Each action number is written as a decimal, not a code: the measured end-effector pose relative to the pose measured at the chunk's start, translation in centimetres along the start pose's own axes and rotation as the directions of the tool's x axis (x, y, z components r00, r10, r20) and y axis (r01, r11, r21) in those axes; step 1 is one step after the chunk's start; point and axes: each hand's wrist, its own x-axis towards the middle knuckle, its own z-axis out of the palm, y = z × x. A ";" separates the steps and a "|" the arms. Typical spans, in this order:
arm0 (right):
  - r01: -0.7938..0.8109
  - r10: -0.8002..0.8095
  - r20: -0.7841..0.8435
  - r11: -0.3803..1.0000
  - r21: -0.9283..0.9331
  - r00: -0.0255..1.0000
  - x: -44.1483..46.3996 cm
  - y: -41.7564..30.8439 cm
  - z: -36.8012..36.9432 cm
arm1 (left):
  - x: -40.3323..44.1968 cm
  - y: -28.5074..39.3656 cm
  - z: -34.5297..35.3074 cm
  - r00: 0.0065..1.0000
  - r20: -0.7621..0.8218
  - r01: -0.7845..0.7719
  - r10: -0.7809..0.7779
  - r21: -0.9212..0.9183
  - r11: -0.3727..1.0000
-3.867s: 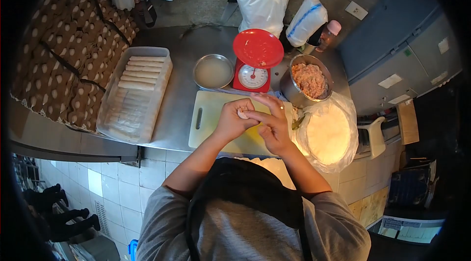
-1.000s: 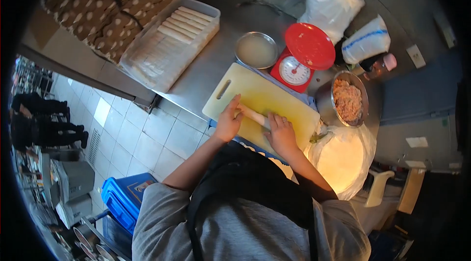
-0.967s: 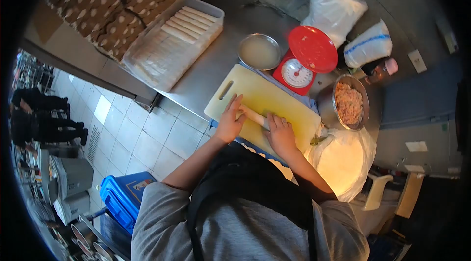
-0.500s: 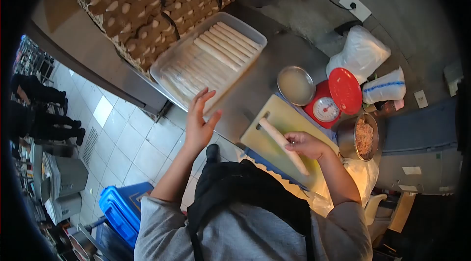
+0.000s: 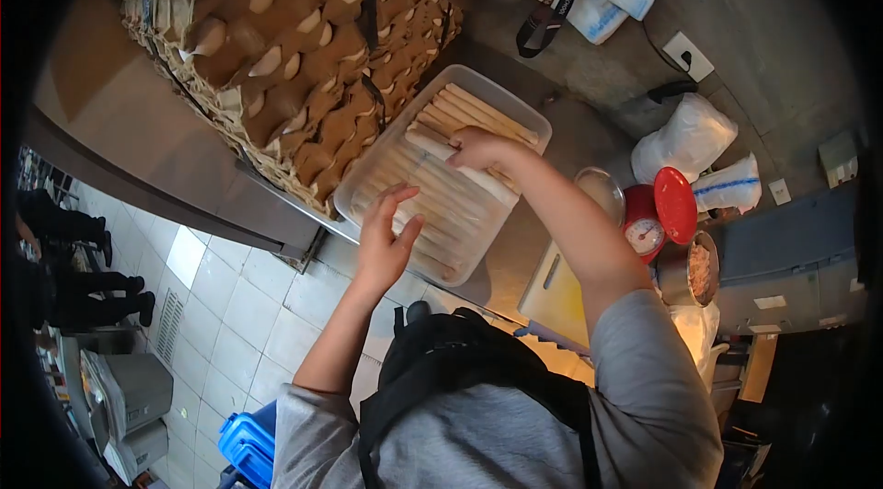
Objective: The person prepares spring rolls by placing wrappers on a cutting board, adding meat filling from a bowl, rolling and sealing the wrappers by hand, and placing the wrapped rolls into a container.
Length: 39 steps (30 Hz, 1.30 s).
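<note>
My right hand (image 5: 480,149) reaches into a clear plastic tub (image 5: 352,199), its fingers closed around a long pale uncooked roll (image 5: 492,185). The roll lies slantwise, alongside a row of similar rolls (image 5: 483,114) at the tub's far end. More pale, long shapes show faintly in the nearer part of the tub, too blurred to tell apart. By the tub's near left side, my left hand (image 5: 384,239) is raised with its fingers apart, holding nothing.
Stacked egg trays (image 5: 276,57) rise behind the tub. To the right are a cutting board (image 5: 550,291), a metal bowl (image 5: 602,193), a red kitchen scale (image 5: 643,233) and a pot of orange-pink filling (image 5: 702,270). A blue bin (image 5: 246,438) stands on the floor; people's legs (image 5: 97,296) show at left.
My right hand has carried the roll from above the cutting board leftward into the tub. My left hand stays open near the tub's side. The view has shifted.
</note>
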 end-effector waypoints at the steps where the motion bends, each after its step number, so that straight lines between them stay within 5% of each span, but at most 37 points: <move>1: -0.033 0.030 -0.053 0.997 -0.072 0.998 0.6 -0.3 0.7 | 0.7 -0.4 0.0 0.999 0.035 -0.013 0.014 -0.007 1.000; 5: 0.034 -0.100 -0.388 0.984 -0.173 0.916 2.0 1.5 5.1 | 3.7 -1.7 0.6 0.980 0.197 0.008 -0.010 0.011 1.000; 9: -0.026 -0.174 -0.515 0.934 -0.357 0.839 0.5 1.0 7.2 | 8.0 -7.4 3.4 0.935 0.352 -0.127 0.044 0.216 0.968; 12: -0.088 -0.145 -0.584 0.932 -0.352 0.799 -2.3 0.5 7.3 | 11.3 -6.2 3.1 0.884 0.450 -0.101 -0.125 0.444 0.890; 16: -0.132 -0.015 -0.524 0.961 -0.241 0.852 -5.1 1.1 7.0 | 13.9 -6.8 3.9 0.848 0.447 -0.056 -0.284 0.608 0.792; 21: 0.226 -0.311 -0.576 0.950 -0.215 0.756 -4.5 0.9 7.0 | 14.0 -6.4 4.4 0.827 0.556 -0.328 0.077 0.367 0.870; 27: 0.042 -0.186 -0.589 0.967 -0.250 0.786 -2.3 0.8 8.2 | 14.5 -8.4 5.1 0.776 0.589 -0.465 0.224 0.296 0.834; 33: 0.084 -0.256 -0.646 0.955 -0.285 0.719 -1.5 1.7 7.9 | 15.3 -9.1 4.7 0.765 0.617 -0.501 0.185 0.388 0.774; 39: -0.145 0.006 -0.483 0.957 -0.251 0.876 -3.9 2.9 6.6 | 15.7 -8.1 4.4 0.803 0.581 -0.546 0.136 0.625 0.558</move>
